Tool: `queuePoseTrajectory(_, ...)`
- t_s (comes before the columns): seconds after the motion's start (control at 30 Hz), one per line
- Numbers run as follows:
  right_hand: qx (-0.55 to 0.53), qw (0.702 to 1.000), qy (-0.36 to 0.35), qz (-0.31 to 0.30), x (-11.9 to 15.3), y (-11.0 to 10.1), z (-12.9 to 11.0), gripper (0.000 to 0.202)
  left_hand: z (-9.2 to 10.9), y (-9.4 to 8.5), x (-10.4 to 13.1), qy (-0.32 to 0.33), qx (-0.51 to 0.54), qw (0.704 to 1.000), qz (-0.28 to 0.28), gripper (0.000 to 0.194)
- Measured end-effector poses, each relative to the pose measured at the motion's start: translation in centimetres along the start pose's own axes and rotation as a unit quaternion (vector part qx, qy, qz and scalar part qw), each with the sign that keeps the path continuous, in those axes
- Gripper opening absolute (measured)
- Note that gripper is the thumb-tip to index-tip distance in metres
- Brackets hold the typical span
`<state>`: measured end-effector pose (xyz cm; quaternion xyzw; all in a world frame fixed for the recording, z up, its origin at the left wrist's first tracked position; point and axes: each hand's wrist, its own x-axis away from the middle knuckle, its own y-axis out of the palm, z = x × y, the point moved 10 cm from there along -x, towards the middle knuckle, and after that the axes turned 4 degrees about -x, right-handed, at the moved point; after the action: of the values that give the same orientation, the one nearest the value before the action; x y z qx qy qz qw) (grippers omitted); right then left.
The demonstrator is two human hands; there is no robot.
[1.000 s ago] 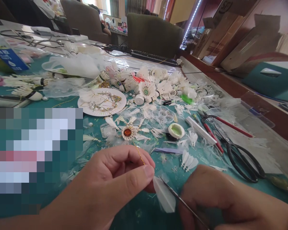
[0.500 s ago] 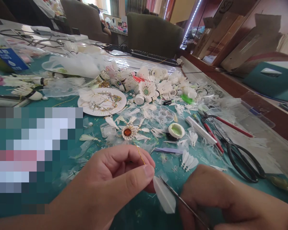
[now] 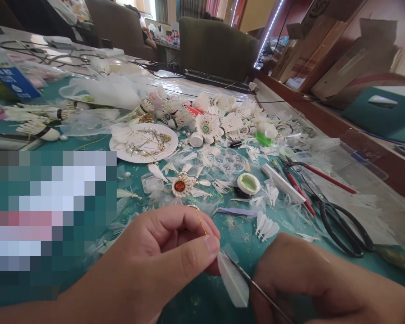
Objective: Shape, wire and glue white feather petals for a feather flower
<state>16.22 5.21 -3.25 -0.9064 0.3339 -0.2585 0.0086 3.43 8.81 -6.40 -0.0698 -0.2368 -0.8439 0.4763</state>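
My left hand is closed, thumb and forefinger pinching a white trimmed feather that points down and to the right. A twisted gold wire runs over the same fingers and under the thumb. My right hand is curled round slim metal scissors, whose handles are mostly hidden. Their narrow blade lies along the feather's upper right edge, its tip close to the left fingertips. Just beyond the hands are a flower-like piece with an amber stone and a small fan of cut feathers.
Black-handled shears and red-handled pliers lie to the right. A white plate holds pearls and wires. Shuttlecocks are heaped behind it. A white bowl with green inside stands mid-table. Pixelation covers the left side.
My left hand and the feather have shifted slightly right and down. The scissors blade has moved a little right with the feather; the table items look unchanged.
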Motion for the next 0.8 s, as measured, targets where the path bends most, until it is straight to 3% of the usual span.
queuePoseTrajectory(0.8, 0.021, 1.000, -0.002, -0.016, 0.24, -0.38, 0.36, 0.091, -0.07, -0.03, 0.18, -0.025, 0.017, 0.999, 0.013, 0.013)
